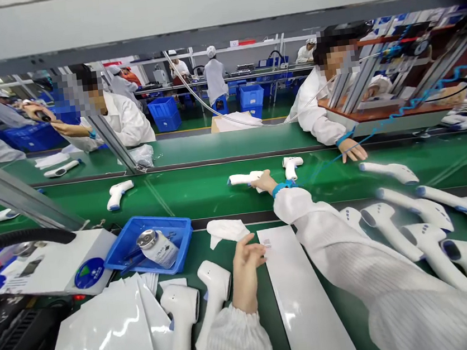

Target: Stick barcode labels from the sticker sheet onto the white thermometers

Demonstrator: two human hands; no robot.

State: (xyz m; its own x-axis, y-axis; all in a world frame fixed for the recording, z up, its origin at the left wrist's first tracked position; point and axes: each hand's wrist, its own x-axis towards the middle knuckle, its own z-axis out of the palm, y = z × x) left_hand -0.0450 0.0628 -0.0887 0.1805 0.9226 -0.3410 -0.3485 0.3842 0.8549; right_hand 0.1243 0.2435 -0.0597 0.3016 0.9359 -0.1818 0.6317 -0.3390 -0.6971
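Note:
My right hand (pixel 264 182) stretches out over the green conveyor belt, its fingers closed around one end of a white handheld infrared thermometer (pixel 240 179). Just beyond that hand, another white thermometer (pixel 292 166) lies on the belt. My left hand (pixel 247 266) is loosely bent with fingers apart and nothing visible in them. It hovers by the upper left edge of a long white sheet (pixel 300 296) carrying a few small printed labels (pixel 267 243). Beside my left wrist lie two white thermometers (pixel 216 283), (pixel 181 310). A crumpled white tissue (pixel 227 230) is just above my left fingertips.
A blue tray (pixel 146 221) holds a metal-capped bottle (pixel 157 248). Glossy white sheets (pixel 104 336) lie at front left, near a white box device (pixel 67 267). Several thermometers (pixel 427 248) crowd the right side. Across the belt, a co-worker's hand (pixel 352 150) rests near it. A metal post (pixel 114 141) rises at left.

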